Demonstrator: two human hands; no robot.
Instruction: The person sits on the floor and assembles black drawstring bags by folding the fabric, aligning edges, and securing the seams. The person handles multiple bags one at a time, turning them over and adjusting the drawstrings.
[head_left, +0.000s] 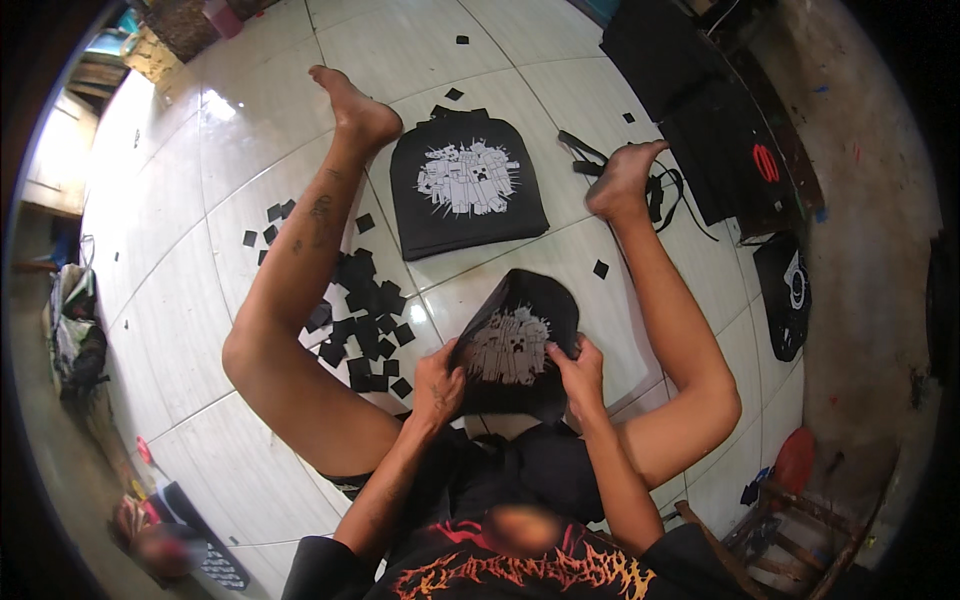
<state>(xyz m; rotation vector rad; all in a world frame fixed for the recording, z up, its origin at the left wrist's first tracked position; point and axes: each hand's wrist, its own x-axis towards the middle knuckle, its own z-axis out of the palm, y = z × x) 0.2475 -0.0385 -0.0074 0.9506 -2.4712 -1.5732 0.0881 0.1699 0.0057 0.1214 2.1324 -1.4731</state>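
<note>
Between my legs I hold up a black fabric panel (509, 345) with a pale printed picture of blocky figures. My left hand (438, 388) grips its left edge, fingers closed around the cloth. On the right edge, my right hand (577, 375) pinches the same panel with the thumb on the printed face. The panel bends between my hands, its rounded top tilted away from me. Just beyond it, a stack of matching black panels (472, 235) lies flat on the tiles, the top one showing the same print in white.
Many small black fabric squares (372, 300) lie scattered beside my left leg. Black straps (668, 190) lie by my right foot. Larger black cloth pieces (690, 130) are at the far right, near a printed black piece (782, 295). A wooden stool (800, 540) stands at the lower right.
</note>
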